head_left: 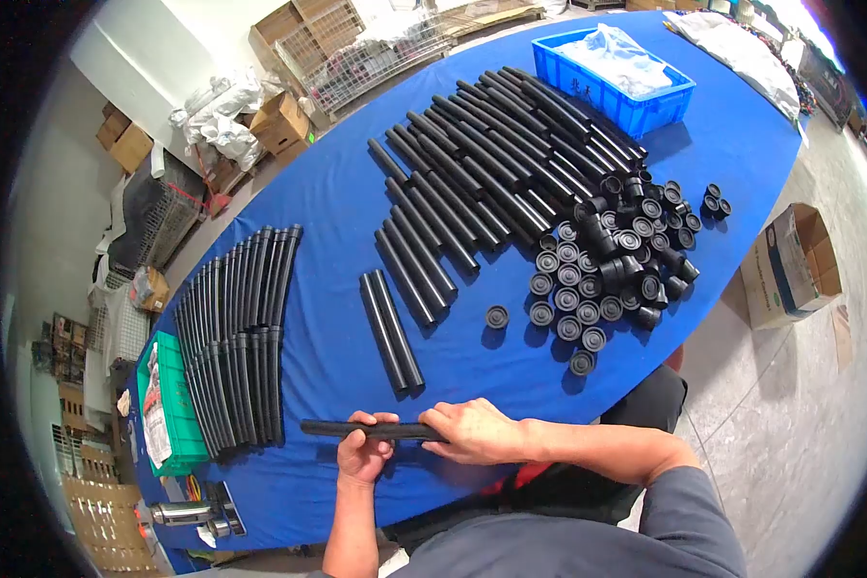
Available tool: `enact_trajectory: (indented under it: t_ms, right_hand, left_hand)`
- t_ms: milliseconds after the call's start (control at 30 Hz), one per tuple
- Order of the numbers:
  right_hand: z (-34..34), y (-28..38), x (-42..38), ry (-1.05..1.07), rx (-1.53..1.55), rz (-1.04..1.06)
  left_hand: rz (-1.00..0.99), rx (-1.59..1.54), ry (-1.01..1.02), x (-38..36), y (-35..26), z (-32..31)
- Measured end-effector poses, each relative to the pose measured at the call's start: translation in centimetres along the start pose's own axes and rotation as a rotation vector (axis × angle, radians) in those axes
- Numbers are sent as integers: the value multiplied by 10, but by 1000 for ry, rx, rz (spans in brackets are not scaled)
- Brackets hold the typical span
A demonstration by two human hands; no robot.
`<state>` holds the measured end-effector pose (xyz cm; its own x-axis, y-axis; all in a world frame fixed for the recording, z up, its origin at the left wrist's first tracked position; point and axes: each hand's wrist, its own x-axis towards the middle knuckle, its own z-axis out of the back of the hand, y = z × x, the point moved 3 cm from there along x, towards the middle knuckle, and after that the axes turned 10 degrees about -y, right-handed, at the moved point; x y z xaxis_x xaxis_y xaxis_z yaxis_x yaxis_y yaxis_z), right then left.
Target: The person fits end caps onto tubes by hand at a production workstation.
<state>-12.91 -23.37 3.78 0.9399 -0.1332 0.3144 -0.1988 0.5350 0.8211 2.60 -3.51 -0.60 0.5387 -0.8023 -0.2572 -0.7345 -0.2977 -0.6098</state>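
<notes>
A black tube (324,428) lies level across my two hands, above the front edge of the blue-covered table. My left hand (364,457) grips it around the middle, thumb and fingers curled about it. Closed over the tube's right end is my right hand (477,431), which hides that end; whether a cap is there I cannot make out. Two more black tubes (391,329) lie side by side just beyond my hands. To their right one round black cap (496,317) sits apart from a heap of similar caps (588,279).
Many black tubes (472,173) lie in stacked rows farther back. Tubes with fitted ends (236,356) are lined up at left, beside a green crate (174,414). A blue crate (660,104) with plastic bags stands at the far end. A cardboard box (790,270) is on the floor at right.
</notes>
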Motion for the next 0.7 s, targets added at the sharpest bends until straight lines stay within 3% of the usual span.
enact_trajectory:
  t_ms: [100,200,333,433,533,567,700]
  right_hand:
    - [6,0,6,181,159,-213]
    - [8,8,2,-68,-80,73]
    - [5,1,3,-28,-48,32]
    - [16,3,13,355,350,-430]
    - [12,10,4,-62,-20,18]
    - [10,10,4,-99,-124,159]
    - [11,10,3,30,-71,31]
  left_hand:
    - [31,-9,34,-1,-1,1]
    - [9,-9,10,0,0,-1]
    - [-8,6,21,1,1,-1]
    - [-16,27,43,-2,-1,-2]
    - [-8,25,4,-2,-1,4]
    - [-7,8,-11,-2,0,4]
    - [-6,-6,18,-2,0,-7]
